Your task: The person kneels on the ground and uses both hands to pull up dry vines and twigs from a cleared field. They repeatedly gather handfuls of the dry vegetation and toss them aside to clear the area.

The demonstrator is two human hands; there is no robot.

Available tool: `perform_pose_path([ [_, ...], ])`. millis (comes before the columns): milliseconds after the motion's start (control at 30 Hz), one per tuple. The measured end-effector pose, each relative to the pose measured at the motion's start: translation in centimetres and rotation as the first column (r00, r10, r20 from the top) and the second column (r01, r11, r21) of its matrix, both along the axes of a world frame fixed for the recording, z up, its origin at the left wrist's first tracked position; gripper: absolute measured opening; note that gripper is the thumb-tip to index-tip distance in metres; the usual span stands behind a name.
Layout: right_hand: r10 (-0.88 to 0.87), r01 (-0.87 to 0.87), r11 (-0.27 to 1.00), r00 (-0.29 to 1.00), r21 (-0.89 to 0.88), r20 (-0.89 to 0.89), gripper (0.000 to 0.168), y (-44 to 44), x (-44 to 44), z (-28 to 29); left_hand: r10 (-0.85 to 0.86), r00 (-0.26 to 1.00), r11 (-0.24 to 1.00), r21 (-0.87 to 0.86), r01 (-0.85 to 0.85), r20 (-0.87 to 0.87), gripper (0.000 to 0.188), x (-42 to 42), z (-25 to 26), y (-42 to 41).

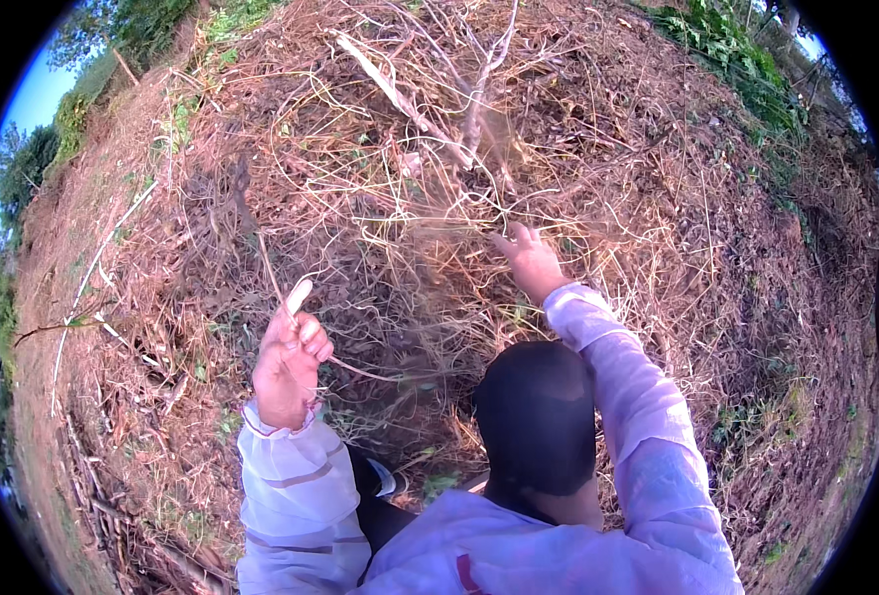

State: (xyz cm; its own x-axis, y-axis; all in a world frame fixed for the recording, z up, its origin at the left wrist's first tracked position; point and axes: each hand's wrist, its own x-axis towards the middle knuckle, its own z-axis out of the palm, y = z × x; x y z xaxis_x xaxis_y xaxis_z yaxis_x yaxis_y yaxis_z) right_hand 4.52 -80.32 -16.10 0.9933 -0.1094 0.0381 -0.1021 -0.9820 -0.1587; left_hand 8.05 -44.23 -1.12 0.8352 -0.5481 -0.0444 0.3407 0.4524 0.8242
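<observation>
My left hand [288,364] is curled around a thin brown vine [267,256]. From the fist the strand rises toward a dark, blurred clump [243,195], and a thin strand [365,370] also trails out below to the right. A pale blunt tip [299,295] sticks up from the fist; whether it is a wrapped finger or a stick end is unclear. Farther forward, my right hand [530,260] reaches palm down into tangled pale vines [477,220]. Its fingertips touch them, but whether they grip a strand is not visible. Dry stems cover the ground between both hands.
Ahead, a thick forked branch [410,108] lies across the litter. A long pale stick [97,256] curves along the left. Cut sticks [112,513] are heaped at the lower left. Green shrubs [733,63] border the upper right. My dark-covered head [536,420] blocks part of the view.
</observation>
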Motion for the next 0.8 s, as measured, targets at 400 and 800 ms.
perform_pose_path([
  [400, -0.14, -0.098, 0.95, 0.715, 0.297, 0.685, 0.021, 1.5, 0.6, 7.1, 0.147, 0.989, 0.96, 0.24, -0.147, 0.016, 0.034, -1.4, -2.7, -1.9],
  [800, 0.935, -0.985, 0.145, 0.104, -0.097, 0.34, 0.012, 19.1, -5.7, 15.7, -0.193, 0.966, 0.972, 0.099, 0.212, -0.173, 0.048, -1.5, -2.9, -0.3],
])
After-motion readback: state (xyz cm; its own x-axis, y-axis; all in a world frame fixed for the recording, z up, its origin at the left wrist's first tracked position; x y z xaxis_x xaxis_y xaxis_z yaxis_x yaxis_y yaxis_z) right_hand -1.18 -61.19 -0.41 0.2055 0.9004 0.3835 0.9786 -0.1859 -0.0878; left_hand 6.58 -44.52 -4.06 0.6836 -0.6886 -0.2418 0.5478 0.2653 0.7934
